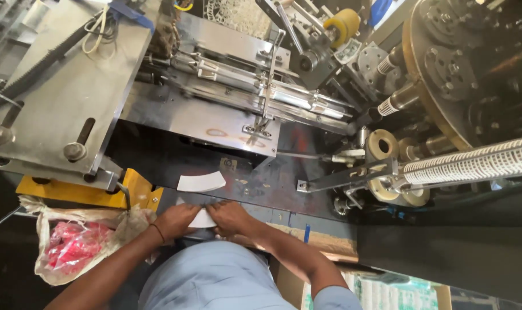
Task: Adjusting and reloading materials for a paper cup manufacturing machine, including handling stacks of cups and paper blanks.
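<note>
Both hands, left hand (174, 220) and right hand (231, 217), pinch a thin, floppy white paper blank (203, 219) by its edges, fingers closed on it

— How many paper blanks are in front of you?
— Two white curved blanks: one paper blank (200, 182) lying loose at centre frame, a second blank (203, 219) just below it under your two hands, the left hand (174, 221) and the right hand (232, 218).
— Bags?
— One plastic bag (77, 244) with red contents, lower left of the frame.
— And on the machine?
— One long row of stacked white cups (473, 163) at right, one yellow roller (342, 24) at top, two round knobs (74, 151) on the steel plate (65, 86), upper left.
</note>
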